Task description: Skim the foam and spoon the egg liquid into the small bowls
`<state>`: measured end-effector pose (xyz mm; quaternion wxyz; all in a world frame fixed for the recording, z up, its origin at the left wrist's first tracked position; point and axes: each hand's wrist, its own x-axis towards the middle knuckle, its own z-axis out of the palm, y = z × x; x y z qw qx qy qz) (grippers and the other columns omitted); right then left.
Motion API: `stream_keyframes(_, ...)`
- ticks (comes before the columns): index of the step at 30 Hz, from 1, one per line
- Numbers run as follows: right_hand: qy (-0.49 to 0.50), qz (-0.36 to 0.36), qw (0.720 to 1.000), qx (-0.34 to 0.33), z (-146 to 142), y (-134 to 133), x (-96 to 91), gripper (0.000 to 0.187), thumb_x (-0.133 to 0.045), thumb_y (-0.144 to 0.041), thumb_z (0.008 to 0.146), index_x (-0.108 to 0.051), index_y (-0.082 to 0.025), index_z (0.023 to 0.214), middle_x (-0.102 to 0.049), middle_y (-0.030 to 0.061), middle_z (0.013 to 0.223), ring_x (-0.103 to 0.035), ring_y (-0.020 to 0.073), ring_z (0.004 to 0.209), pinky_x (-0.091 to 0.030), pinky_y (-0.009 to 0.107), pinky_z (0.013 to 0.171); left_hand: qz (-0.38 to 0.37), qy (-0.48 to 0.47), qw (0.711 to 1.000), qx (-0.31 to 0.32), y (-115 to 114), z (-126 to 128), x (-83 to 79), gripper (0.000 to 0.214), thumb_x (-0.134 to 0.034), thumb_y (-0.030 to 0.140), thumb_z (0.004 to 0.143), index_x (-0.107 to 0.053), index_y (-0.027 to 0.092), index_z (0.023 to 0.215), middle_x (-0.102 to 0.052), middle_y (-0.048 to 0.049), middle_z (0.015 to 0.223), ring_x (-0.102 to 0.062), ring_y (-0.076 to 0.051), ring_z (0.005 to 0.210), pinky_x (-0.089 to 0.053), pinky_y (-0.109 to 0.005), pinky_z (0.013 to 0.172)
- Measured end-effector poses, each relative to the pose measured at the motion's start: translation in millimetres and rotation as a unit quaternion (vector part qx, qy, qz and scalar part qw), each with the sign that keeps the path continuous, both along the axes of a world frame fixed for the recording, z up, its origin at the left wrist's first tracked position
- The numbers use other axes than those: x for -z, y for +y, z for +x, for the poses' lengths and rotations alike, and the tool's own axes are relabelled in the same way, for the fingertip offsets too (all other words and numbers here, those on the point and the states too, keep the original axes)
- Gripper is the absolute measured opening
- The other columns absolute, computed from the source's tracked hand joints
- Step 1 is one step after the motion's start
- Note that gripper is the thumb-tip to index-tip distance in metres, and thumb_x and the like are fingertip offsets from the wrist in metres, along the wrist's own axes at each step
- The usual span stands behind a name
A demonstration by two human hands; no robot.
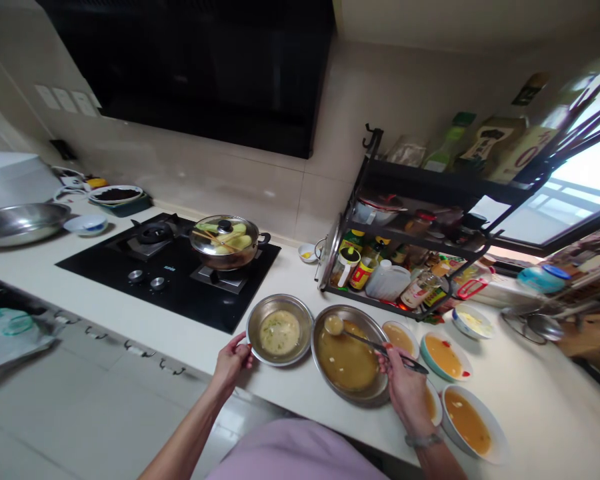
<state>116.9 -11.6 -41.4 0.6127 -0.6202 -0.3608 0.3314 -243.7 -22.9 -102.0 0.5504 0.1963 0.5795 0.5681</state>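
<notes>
My left hand [234,360] pinches the rim of a small steel bowl [273,305], which holds a pale liquid with green bits. My right hand [403,383] grips the dark handle of a ladle [363,341]. The ladle reaches over a larger steel bowl [363,395] of brownish soup with small white pieces, its scoop filled with liquid above the left part of that bowl. Both steel bowls stand side by side on the white counter. Just right of my right hand are several serving bowls of orange-brown liquid, among them a white bowl [497,440] and a green-sided bowl [427,357].
On the black hob [180,293] stands a lidded pan [225,257] with green and pale food inside. A black rack [405,230] of bottles and jars rises behind the bowls. At the far left lie a large steel wok [23,223] and a small bowl [86,227].
</notes>
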Motion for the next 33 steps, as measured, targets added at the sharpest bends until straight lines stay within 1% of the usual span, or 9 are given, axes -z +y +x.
stream_keyframes(4, 0.049, -0.009, 0.997, -0.050, -20, 4, -13.5, 0.031, -0.070, -0.047, 0.069, -0.064, -0.020, 0.083, -0.066, 0.0047, 0.063, -0.059, 0.0181, 0.048, -0.047, 0.029, 0.042, 0.001, -0.002, 1.000, -0.003, 0, 1, -0.3, 0.063, -0.069, 0.015, 0.068, -0.047, 0.004, 0.127, -0.057, 0.0047, 0.053, -0.052, -0.009, 0.043, -0.042, -0.019, 0.042)
stream_keyframes(11, -0.026, 0.022, 0.988, -0.153, -68, 7, -22.4, 0.036, -0.066, -0.052, 0.074, -0.067, -0.018, 0.086, -0.064, 0.0030, 0.059, -0.057, 0.0167, 0.046, -0.050, 0.029, 0.044, -0.001, -0.009, 1.000, -0.003, 1, 0, 1.6, 0.062, -0.070, 0.017, 0.069, -0.048, 0.005, 0.126, -0.058, 0.0046, 0.053, -0.053, -0.010, 0.042, -0.042, -0.019, 0.041)
stream_keyframes(14, -0.112, 0.062, 0.965, -0.230, -75, 0, -23.1, 0.032, -0.062, -0.047, 0.080, -0.071, -0.019, 0.091, -0.066, 0.0048, 0.068, -0.059, 0.0161, 0.049, -0.052, 0.029, 0.047, 0.007, -0.010, 1.000, -0.004, 1, 0, 4.6, 0.060, -0.069, 0.016, 0.069, -0.049, 0.006, 0.125, -0.056, 0.0055, 0.051, -0.052, -0.010, 0.042, -0.042, -0.019, 0.041)
stream_keyframes(17, -0.215, 0.143, 0.923, -0.284, -71, -9, -24.5, 0.024, -0.057, -0.036, 0.085, -0.072, -0.022, 0.096, -0.070, 0.0083, 0.087, -0.066, 0.0189, 0.068, -0.058, 0.032, 0.063, 0.016, -0.006, 1.000, -0.003, 1, 0, 7.1, 0.061, -0.070, 0.018, 0.069, -0.050, 0.005, 0.124, -0.055, 0.0057, 0.051, -0.052, -0.010, 0.042, -0.041, -0.019, 0.041)
stream_keyframes(19, -0.262, 0.181, 0.908, -0.272, -62, -12, -23.5, 0.022, -0.056, -0.030, 0.086, -0.072, -0.023, 0.098, -0.071, 0.0090, 0.093, -0.068, 0.0214, 0.081, -0.058, 0.035, 0.072, 0.014, -0.002, 1.000, -0.003, 1, 0, 7.5, 0.063, -0.071, 0.019, 0.068, -0.049, 0.005, 0.125, -0.056, 0.0054, 0.052, -0.052, -0.010, 0.043, -0.041, -0.019, 0.041)
stream_keyframes(21, -0.283, 0.185, 0.912, -0.234, -49, -13, -19.2, 0.022, -0.056, -0.028, 0.086, -0.072, -0.022, 0.100, -0.071, 0.0093, 0.094, -0.068, 0.0224, 0.086, -0.058, 0.035, 0.073, 0.011, -0.001, 1.000, -0.003, 1, 0, 6.6, 0.064, -0.071, 0.020, 0.068, -0.048, 0.005, 0.126, -0.056, 0.0051, 0.052, -0.052, -0.009, 0.043, -0.041, -0.019, 0.041)
stream_keyframes(25, -0.277, 0.137, 0.935, -0.175, -21, -15, -2.3, 0.022, -0.059, -0.032, 0.083, -0.072, -0.021, 0.097, -0.070, 0.0097, 0.093, -0.067, 0.0219, 0.081, -0.058, 0.034, 0.067, 0.007, -0.003, 1.000, 0.002, 1, 0, 2.0, 0.063, -0.070, 0.018, 0.068, -0.047, 0.004, 0.126, -0.057, 0.0048, 0.052, -0.051, -0.009, 0.043, -0.042, -0.019, 0.041)
stream_keyframes(28, -0.246, 0.089, 0.951, -0.164, -6, -20, 8.7, 0.023, -0.061, -0.036, 0.081, -0.073, -0.021, 0.092, -0.070, 0.0090, 0.089, -0.066, 0.0212, 0.076, -0.057, 0.032, 0.062, 0.003, -0.004, 1.000, 0.001, 0, 0, -1.2, 0.061, -0.070, 0.017, 0.068, -0.049, 0.005, 0.124, -0.058, 0.0044, 0.053, -0.053, -0.010, 0.043, -0.042, -0.019, 0.042)
stream_keyframes(33, -0.153, 0.016, 0.980, -0.126, -3, -24, 16.0, 0.033, -0.066, -0.047, 0.073, -0.071, -0.018, 0.089, -0.069, 0.0068, 0.074, -0.062, 0.0177, 0.055, -0.053, 0.029, 0.051, -0.001, -0.004, 1.000, 0.000, 0, 0, -2.0, 0.060, -0.067, 0.013, 0.069, -0.048, 0.004, 0.126, -0.057, 0.0045, 0.052, -0.052, -0.010, 0.042, -0.043, -0.019, 0.042)
